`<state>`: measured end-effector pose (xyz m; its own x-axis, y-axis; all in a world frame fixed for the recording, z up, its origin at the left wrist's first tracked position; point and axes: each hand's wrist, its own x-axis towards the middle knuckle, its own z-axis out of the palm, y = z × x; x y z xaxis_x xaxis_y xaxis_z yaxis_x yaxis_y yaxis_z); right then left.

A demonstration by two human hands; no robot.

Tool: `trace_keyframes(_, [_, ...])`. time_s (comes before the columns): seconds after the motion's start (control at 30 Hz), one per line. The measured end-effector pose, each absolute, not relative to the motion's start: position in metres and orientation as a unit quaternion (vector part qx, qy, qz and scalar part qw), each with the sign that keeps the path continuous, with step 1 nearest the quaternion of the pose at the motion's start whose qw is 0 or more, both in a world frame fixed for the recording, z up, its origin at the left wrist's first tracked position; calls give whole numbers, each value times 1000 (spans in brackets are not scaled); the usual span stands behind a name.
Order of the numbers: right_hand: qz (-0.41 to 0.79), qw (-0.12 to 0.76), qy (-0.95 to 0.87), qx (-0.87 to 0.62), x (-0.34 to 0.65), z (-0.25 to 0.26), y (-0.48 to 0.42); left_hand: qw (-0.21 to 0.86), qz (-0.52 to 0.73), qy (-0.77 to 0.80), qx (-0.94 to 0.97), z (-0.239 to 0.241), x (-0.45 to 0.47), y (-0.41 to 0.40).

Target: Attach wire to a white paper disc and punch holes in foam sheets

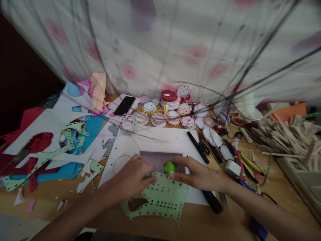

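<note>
A pale green sheet [164, 197] with rows of small punched holes lies at the front middle, partly over white paper. My left hand [140, 174] pinches its upper left edge between thumb and fingers. In my right hand [188, 170] is a small bright green thing that looks like a paper punch [170, 167], gripped at the sheet's upper edge. The fingers hide part of it. Behind both hands, a greyish-purple rectangle [160, 157] sits on the white paper [150, 139].
Cut paper scraps [47, 144] pile up on the left. Decorated paper discs [173, 115] and a phone [124, 106] line the back. On the right are a black marker [193, 140], scissors [203, 145], pliers [250, 164] and wooden sticks [291, 137]. Dark cords hang before the curtain.
</note>
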<state>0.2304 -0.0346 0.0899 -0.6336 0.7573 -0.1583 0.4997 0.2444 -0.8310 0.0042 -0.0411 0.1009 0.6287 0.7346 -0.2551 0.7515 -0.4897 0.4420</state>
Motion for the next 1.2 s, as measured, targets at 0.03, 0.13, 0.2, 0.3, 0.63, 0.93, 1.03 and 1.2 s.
trace_keyframes(0.03, [473,155,-765,-409,232,89,-35,268,-15,431,862,99,3,-42])
trace_keyframes(0.13, [471,180,-753,-423,234,86,-37,275,2,433,858,95,-1,-47])
trace_keyframes(0.2, [466,191,-750,-430,232,84,-38,278,18,433,857,94,-2,-49])
trace_keyframes(0.3, [465,211,-737,-443,231,85,-40,278,56,417,864,94,-4,-55])
trace_keyframes(0.63, [428,423,-626,-497,258,77,-96,156,128,388,899,65,-6,-84])
trace_keyframes(0.93, [287,652,-419,-563,261,39,-152,19,255,353,900,81,-3,-89])
trace_keyframes(1.03, [314,647,-393,-573,249,27,-153,53,288,384,876,71,0,-69])
trace_keyframes(1.2, [344,634,-416,-554,237,10,-150,153,287,412,851,57,7,-36])
